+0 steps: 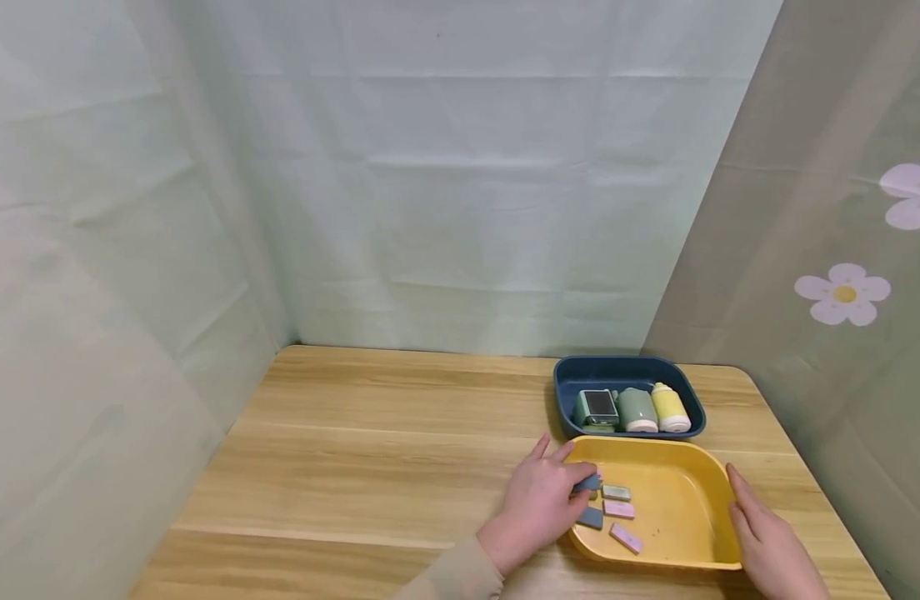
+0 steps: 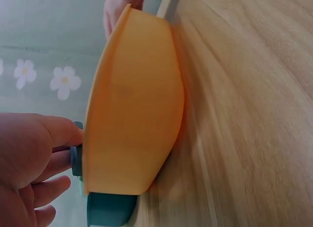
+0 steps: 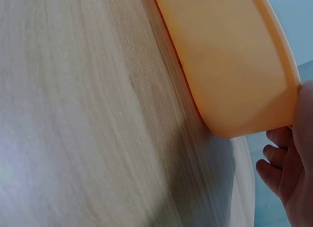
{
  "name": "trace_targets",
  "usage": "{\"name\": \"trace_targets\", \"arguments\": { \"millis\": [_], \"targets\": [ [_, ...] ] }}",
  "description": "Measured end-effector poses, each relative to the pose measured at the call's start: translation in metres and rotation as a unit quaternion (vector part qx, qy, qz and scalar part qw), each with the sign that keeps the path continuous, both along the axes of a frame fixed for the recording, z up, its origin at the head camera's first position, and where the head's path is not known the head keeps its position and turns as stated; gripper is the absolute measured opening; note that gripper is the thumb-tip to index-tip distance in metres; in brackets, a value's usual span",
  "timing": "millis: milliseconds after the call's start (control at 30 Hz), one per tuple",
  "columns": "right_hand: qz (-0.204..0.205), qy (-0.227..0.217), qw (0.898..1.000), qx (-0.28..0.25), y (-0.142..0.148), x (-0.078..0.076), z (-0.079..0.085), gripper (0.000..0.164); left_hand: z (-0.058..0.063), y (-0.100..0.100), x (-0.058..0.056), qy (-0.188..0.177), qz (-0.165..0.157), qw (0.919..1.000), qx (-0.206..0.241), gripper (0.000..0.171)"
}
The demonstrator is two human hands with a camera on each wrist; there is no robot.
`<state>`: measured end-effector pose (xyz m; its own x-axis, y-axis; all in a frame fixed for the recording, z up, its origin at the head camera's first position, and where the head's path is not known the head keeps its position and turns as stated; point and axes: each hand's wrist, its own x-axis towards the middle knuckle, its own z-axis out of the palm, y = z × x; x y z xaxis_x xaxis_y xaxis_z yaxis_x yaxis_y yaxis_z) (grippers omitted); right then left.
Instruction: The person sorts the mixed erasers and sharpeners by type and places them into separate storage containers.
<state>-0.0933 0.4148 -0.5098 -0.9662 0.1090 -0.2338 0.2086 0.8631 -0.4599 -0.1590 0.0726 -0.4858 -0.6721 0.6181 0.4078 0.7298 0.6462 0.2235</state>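
Thumb and fingers of my left hand (image 1: 538,500) pinch a small dark blue-grey rectangular piece (image 1: 588,482), held at the left side of a yellow tray (image 1: 685,567). In the left wrist view the dark piece (image 2: 76,156) shows beside the tray's rim. Several flat rectangular pieces lie inside the tray: another dark one (image 1: 591,518), a greyish one (image 1: 617,493), a pink one (image 1: 619,509) and a tilted pink one (image 1: 627,537). My right hand (image 1: 775,542) holds the tray's right end by its rim; part of its grip is hidden.
Behind the yellow tray stands a dark blue tray (image 1: 610,371) holding a green box-shaped item with a dark screen (image 1: 598,406), a green container (image 1: 637,410) and a yellow bottle-like item (image 1: 670,408). The wooden table (image 1: 355,450) stretches left; curtains (image 1: 467,208) hang around it.
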Motion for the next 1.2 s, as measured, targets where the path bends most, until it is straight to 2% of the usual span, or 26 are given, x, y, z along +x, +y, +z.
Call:
{"name": "trace_targets", "arguments": {
  "millis": [167,300,500,767,900,1033,1200],
  "targets": [
    [-0.005,-0.009,1.000,-0.005,-0.001,0.000,0.002,0.067,-0.002,0.010,-0.001,0.016,-0.001,0.9991,-0.039,0.024],
    [-0.002,-0.006,1.000,-0.001,0.000,0.000,0.001,0.067,-0.004,0.015,-0.001,0.031,-0.004,0.9989,-0.035,0.024],
    [0.004,0.005,1.000,0.007,0.001,0.000,0.000,0.066,-0.005,0.022,-0.003,0.033,-0.002,0.9986,-0.042,0.024],
    [0.001,-0.005,1.000,0.004,0.001,-0.001,0.000,0.066,-0.001,0.035,-0.009,0.049,-0.024,0.9959,-0.072,0.018],
    [-0.004,-0.016,1.000,-0.007,0.001,-0.002,0.000,0.067,0.002,0.043,-0.011,0.050,-0.025,0.9938,-0.097,0.015],
    [0.003,-0.004,1.000,0.000,0.001,-0.002,-0.001,0.066,0.001,0.050,-0.013,0.060,-0.014,0.9907,-0.121,0.010],
    [0.007,-0.001,1.000,0.007,0.003,-0.001,0.000,0.066,-0.003,0.061,-0.015,0.084,-0.006,0.9820,-0.169,0.009]
  ]
}}
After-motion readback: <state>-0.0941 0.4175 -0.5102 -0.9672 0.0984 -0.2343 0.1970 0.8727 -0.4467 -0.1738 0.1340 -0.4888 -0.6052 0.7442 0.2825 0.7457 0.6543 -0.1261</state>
